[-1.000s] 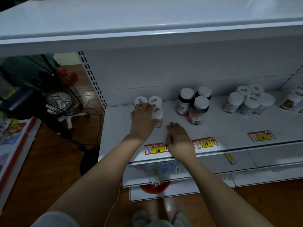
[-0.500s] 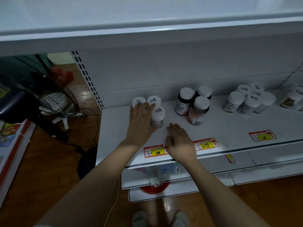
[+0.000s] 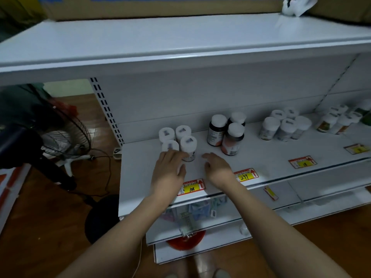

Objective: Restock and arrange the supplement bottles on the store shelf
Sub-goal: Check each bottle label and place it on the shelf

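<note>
Your four white bottles [image 3: 178, 140] stand grouped on the shelf [image 3: 271, 157]; your left hand [image 3: 168, 171] and right hand [image 3: 217, 170] hover with relaxed fingers, holding nothing; other groups probably need tidying.

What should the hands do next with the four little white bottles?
Probably the left hand should nudge the front-left white bottle so the group of four white bottles sits square above the 108 price tag. That hand lies open at the bottle's front, the front-right white bottle stands slightly ahead, and the right hand rests open on the shelf, holding nothing.
</note>
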`<action>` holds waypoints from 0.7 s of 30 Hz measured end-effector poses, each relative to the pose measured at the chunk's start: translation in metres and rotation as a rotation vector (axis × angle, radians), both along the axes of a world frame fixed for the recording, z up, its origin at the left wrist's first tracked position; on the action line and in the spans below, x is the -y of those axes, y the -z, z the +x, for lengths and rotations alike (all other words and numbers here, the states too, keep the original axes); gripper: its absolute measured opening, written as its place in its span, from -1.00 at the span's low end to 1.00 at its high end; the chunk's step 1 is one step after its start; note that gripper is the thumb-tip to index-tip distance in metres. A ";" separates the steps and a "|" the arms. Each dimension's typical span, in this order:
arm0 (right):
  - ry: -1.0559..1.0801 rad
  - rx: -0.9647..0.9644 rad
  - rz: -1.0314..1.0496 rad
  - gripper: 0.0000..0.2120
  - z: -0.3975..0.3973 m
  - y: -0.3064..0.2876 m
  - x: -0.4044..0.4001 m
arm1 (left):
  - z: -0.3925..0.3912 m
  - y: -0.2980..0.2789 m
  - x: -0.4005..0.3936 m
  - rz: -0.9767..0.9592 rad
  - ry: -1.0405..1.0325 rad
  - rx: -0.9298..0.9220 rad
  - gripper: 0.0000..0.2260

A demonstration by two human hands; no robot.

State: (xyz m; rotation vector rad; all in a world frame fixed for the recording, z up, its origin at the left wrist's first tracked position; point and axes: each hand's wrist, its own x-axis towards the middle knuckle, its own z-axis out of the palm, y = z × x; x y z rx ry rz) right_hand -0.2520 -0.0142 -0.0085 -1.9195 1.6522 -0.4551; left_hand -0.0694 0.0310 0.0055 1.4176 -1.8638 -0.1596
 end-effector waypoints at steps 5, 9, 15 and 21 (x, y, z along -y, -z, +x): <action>0.204 0.247 -0.208 -0.75 -0.005 -0.012 -0.016 | -0.020 -0.005 -0.003 0.246 0.001 -0.099 -0.73; 0.290 0.365 -0.275 -0.83 -0.016 -0.018 -0.020 | -0.057 -0.015 0.004 0.349 0.042 -0.188 -0.71; 0.348 0.403 -0.347 -0.82 -0.093 -0.025 0.000 | -0.100 -0.033 0.037 0.460 -0.038 -0.418 -0.76; 0.130 0.180 -0.175 -0.72 -0.170 0.002 0.033 | -0.164 -0.039 0.060 0.264 -0.131 -0.546 -0.71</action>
